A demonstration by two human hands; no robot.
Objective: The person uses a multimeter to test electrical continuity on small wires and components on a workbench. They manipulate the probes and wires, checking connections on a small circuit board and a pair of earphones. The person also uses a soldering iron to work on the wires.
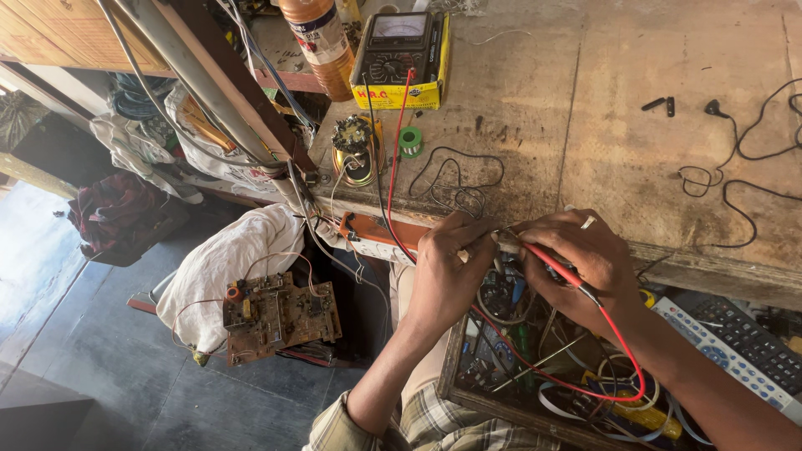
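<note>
My left hand [445,269] and my right hand [581,255] meet at the front edge of a worn wooden bench [585,108]. The right hand is closed on a red test probe [551,266], whose red lead [610,367] loops down over an open drawer. The left hand pinches a small part at the probe's tip; what it is stays too small to tell. Red and black leads run up to an analog multimeter [399,46] in a yellow case at the bench's back.
A drawer of wires and parts [535,359] sits below my hands. A remote control [735,342] lies at the right. On the bench are a small speaker [355,150], a green solder spool [409,142], thin black wire, earphones [727,125]. A brown circuit board [280,316] rests lower left on white cloth.
</note>
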